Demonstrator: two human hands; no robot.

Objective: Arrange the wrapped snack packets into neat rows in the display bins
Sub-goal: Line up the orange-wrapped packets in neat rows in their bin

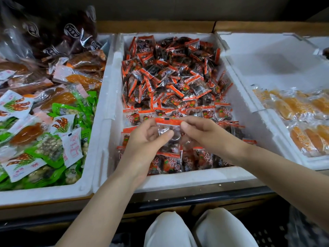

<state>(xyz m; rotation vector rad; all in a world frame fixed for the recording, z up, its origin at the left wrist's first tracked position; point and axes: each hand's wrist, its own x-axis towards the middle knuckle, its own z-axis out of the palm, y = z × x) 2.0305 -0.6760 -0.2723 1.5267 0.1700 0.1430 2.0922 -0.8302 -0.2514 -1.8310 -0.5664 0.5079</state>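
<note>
Snack packets (170, 73) sit heaped at 12 o'clock in the middle foam bin (178, 177), with neat rows (172, 162) started at 6. Left hand (144, 138) and right hand (204, 132) both pinch one packet (168, 123) by its orange strip; looks like just one, bit blurry. Next it wants laying flush beside the rows, with the bin's walls crowding 3 and 9.

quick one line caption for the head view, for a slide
Left hand and right hand pinch a red-edged packet over the middle foam bin, tidy rows near, a loose heap behind.
</note>
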